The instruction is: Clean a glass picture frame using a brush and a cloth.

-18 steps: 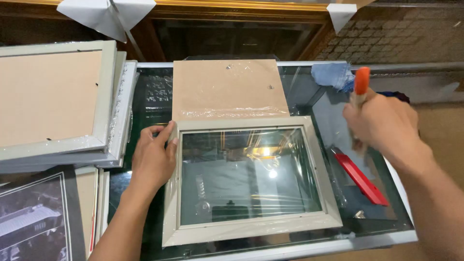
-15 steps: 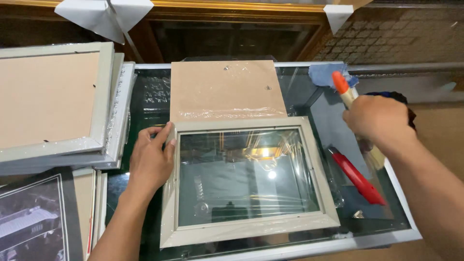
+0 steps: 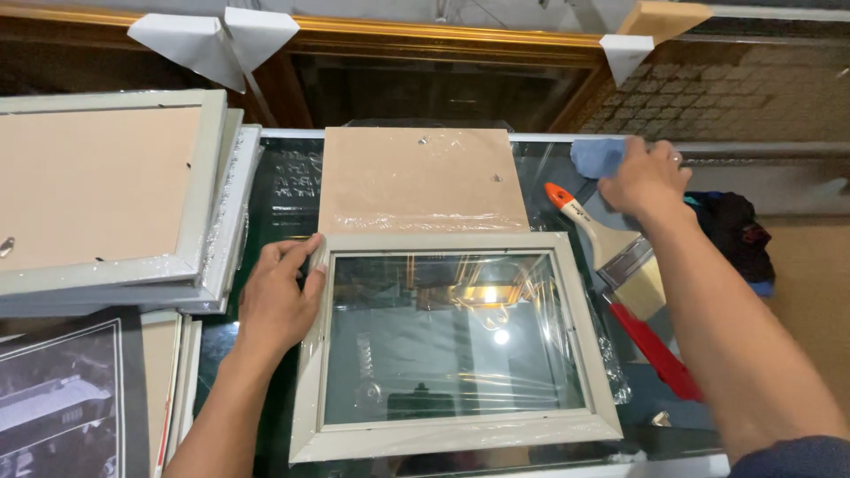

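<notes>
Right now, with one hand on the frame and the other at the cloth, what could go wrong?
1. The left hand only rests on the frame edge; a push could slide it on the glass table.
2. The right hand reaching the blue cloth has its forearm over the brush and might knock it.

Left hand [image 3: 276,296] flat, fingers spread — right hand [image 3: 645,181] reached far forward, seemingly half-curled, palm down.
</notes>
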